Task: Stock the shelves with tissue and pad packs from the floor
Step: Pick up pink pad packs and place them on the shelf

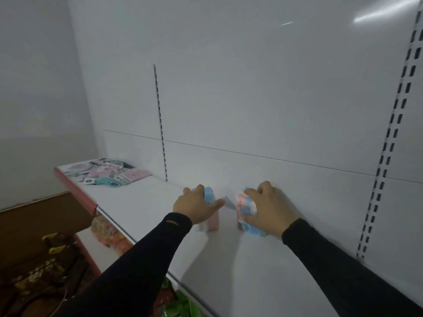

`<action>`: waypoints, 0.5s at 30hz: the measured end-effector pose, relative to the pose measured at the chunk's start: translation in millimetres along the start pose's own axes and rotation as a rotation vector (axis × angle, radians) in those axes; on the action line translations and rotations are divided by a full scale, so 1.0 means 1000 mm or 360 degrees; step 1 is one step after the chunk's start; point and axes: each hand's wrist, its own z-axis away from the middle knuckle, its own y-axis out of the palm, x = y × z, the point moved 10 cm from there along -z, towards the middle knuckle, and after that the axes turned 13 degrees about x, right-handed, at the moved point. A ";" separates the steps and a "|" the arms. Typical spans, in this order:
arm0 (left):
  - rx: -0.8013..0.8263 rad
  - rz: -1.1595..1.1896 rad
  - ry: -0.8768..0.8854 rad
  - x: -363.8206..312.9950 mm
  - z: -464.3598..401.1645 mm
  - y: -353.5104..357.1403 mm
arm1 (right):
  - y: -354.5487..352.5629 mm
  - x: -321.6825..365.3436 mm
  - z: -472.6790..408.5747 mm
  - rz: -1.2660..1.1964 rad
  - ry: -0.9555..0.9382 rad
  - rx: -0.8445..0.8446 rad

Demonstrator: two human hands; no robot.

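Note:
Two small pink-and-blue packs stand on the white shelf point(146, 209) near its back panel. My left hand point(196, 205) grips the top of the left pack point(211, 216), which stands upright. A short gap to the right, my right hand point(267, 208) grips the right pack point(246, 210), which leans slightly. A white flap or label shows between the two packs. Both forearms wear black sleeves.
Several flat pink, teal and white packs point(107, 173) lie at the shelf's far left end. Orange packs point(107, 232) and green packs point(180, 303) sit on the lower shelf. Slotted uprights point(386, 145) run up the back panel. Dark floor with clutter lies lower left.

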 end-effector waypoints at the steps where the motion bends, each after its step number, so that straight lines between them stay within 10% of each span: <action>1: -0.0018 0.0011 -0.0050 -0.001 -0.002 0.002 | 0.001 -0.003 -0.002 -0.0010 0.0025 -0.0003; 15: -0.0174 0.0204 0.0077 0.102 0.085 -0.060 | -0.009 0.079 -0.034 -0.0431 -0.0282 -0.0089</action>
